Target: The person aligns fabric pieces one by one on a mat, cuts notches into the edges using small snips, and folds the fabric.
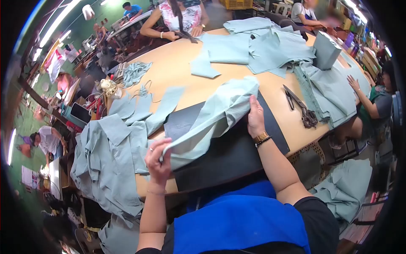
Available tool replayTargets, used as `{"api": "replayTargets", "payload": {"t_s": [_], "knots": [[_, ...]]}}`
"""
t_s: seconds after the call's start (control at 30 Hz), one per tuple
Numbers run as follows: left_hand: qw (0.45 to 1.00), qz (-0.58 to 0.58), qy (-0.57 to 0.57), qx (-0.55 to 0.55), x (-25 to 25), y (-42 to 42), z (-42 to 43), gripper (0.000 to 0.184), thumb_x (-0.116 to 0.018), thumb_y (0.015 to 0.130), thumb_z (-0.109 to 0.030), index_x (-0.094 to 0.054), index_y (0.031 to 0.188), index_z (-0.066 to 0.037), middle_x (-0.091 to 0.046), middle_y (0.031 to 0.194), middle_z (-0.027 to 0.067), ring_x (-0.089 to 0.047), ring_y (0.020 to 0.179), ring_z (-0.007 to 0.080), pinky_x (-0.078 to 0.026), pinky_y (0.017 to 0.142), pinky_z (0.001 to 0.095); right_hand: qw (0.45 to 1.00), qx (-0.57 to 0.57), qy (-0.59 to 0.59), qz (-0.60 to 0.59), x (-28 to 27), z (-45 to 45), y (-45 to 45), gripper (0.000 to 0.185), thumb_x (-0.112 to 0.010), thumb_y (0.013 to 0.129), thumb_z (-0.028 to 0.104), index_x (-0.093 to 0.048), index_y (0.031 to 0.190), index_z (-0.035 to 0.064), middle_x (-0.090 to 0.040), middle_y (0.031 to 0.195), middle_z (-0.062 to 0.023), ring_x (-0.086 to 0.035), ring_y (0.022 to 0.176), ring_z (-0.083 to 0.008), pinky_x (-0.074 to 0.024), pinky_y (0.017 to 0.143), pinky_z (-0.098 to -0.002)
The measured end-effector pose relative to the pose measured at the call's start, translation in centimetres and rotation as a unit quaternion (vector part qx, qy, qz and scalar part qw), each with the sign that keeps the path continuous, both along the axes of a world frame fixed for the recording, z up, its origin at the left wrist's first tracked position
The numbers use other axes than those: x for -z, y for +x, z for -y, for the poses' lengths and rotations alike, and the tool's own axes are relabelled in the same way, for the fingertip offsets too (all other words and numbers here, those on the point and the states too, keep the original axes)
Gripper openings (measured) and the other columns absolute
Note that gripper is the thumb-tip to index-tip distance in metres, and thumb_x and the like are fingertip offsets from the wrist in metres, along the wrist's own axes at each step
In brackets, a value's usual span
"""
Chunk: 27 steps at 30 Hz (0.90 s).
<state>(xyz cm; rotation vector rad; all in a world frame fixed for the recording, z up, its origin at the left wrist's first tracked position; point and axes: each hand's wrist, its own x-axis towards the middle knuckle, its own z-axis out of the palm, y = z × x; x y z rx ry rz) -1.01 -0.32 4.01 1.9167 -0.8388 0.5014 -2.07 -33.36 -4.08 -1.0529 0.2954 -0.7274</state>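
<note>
A pale green cloth piece (pixel 215 114) is stretched between my two hands above a black mat (pixel 224 156). My left hand (pixel 159 161) grips its lower left end, fingers closed on the edge. At its upper right end my right hand (pixel 256 116) holds the cloth, with the fingers partly hidden behind it. More green cloth (pixel 105 156) lies heaped left of the mat and hangs over the table edge. Right of the mat rest large scissors (pixel 302 108) with dark wrapped handles and a small black tool (pixel 289 101).
The wooden table (pixel 169 63) bears stacked cloth (pixel 330 93) at the right and flat pieces (pixel 228 48) at the far side. Across it a person (pixel 182 19) holds a dark strip. Another person's hand (pixel 354 83) is near the right stack. Cloth (pixel 344 186) is piled lower right.
</note>
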Motion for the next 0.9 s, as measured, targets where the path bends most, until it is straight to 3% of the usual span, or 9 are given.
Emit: {"api": "replayTargets", "payload": {"t_s": [0.07,0.17,0.37,0.5,0.53,0.63,0.7,0.8,0.9], "knots": [[0.995,-0.043,-0.034,0.081,0.0,-1.8,1.2,0.005,-0.065,0.089,-0.003,-0.068,0.091,0.001,-0.072,0.097,0.0151,-0.069,0.086,0.0234,-0.053,0.073,0.0311,0.994,0.060,-0.094,-0.013,-0.6,-0.4,0.2,0.057,-0.055,0.102,0.038,-0.043,0.139,-0.0031,-0.049,0.140,-0.0110,-0.046,0.126,-0.0182,-0.0342,0.109,-0.0342],[0.971,-0.185,-0.042,0.148,1.0,-4.1,3.2,0.013,-0.060,0.088,0.002,-0.068,0.098,0.001,-0.071,0.107,0.0163,-0.069,0.093,0.0245,-0.053,0.081,0.0330,0.898,0.252,-0.359,-0.047,-1.4,-0.1,-1.0,0.069,-0.058,0.098,0.045,-0.036,0.145,0.0003,-0.043,0.144,-0.0174,-0.041,0.133,-0.0271,-0.0275,0.114,-0.0405],[0.899,-0.339,0.042,0.273,0.7,-6.5,7.7,0.027,-0.059,0.090,0.002,-0.062,0.116,-0.001,-0.067,0.122,0.0169,-0.064,0.112,0.0281,-0.047,0.096,0.0328,0.726,-0.140,-0.672,0.049,-5.9,-0.1,-7.6,0.110,-0.062,0.064,0.086,-0.047,0.144,0.0116,-0.055,0.138,-0.0108,-0.047,0.134,-0.0306,-0.0114,0.116,-0.0605],[0.922,-0.207,0.170,0.280,3.8,-3.0,10.0,0.059,-0.066,0.085,-0.021,-0.047,0.140,-0.006,-0.047,0.146,0.0185,-0.043,0.137,0.0345,-0.033,0.112,0.0460,0.637,-0.115,-0.759,-0.075,-1.4,0.8,-9.4,0.055,-0.070,0.087,0.041,-0.057,0.131,0.0105,-0.065,0.122,-0.0070,-0.059,0.121,-0.0257,-0.0148,0.117,-0.0593],[0.922,-0.150,0.260,0.244,4.1,-2.5,10.2,0.069,-0.066,0.084,-0.028,-0.042,0.145,-0.008,-0.040,0.151,0.0180,-0.036,0.142,0.0352,-0.028,0.115,0.0495,0.632,-0.097,-0.764,-0.088,-0.8,1.5,-9.8,0.037,-0.064,0.089,0.013,-0.059,0.125,0.0102,-0.069,0.114,-0.0051,-0.064,0.114,-0.0222,-0.0183,0.118,-0.0567],[0.895,-0.064,0.405,0.174,6.3,-1.3,9.9,0.089,-0.060,0.084,-0.060,-0.030,0.154,-0.013,-0.023,0.162,0.0146,-0.017,0.151,0.0342,-0.014,0.118,0.0605,0.831,-0.060,-0.549,-0.064,-0.1,4.3,-10.9,0.035,-0.061,0.092,0.010,-0.058,0.127,0.0078,-0.067,0.118,-0.0065,-0.064,0.113,-0.0219,-0.0307,0.115,-0.0497],[0.877,-0.038,0.463,0.124,5.5,-2.2,10.0,0.094,-0.056,0.085,-0.068,-0.026,0.156,-0.014,-0.020,0.163,0.0138,-0.017,0.151,0.0331,-0.014,0.118,0.0600,0.981,-0.056,-0.181,0.054,2.1,8.0,-10.5,0.032,-0.061,0.095,0.014,-0.058,0.126,0.0053,-0.066,0.120,-0.0071,-0.063,0.111,-0.0192,-0.0431,0.104,-0.0403],[0.883,-0.062,0.463,0.040,6.0,-1.8,7.9,0.093,-0.052,0.085,-0.073,-0.032,0.154,-0.014,-0.025,0.162,0.0125,-0.021,0.150,0.0310,-0.014,0.114,0.0671,0.983,0.101,-0.031,0.151,-0.2,11.7,-10.1,0.035,-0.064,0.097,0.021,-0.057,0.125,0.0015,-0.064,0.121,-0.0075,-0.062,0.107,-0.0148,-0.0525,0.088,-0.0327],[0.875,-0.078,0.477,-0.004,5.3,-2.3,5.3,0.089,-0.052,0.086,-0.071,-0.035,0.153,-0.014,-0.028,0.160,0.0127,-0.023,0.149,0.0307,-0.013,0.113,0.0694,0.964,0.264,0.029,-0.023,-1.0,13.5,-9.6,0.039,-0.071,0.093,0.020,-0.057,0.123,-0.0004,-0.064,0.119,-0.0067,-0.063,0.103,-0.0139,-0.0533,0.082,-0.0322]]}}
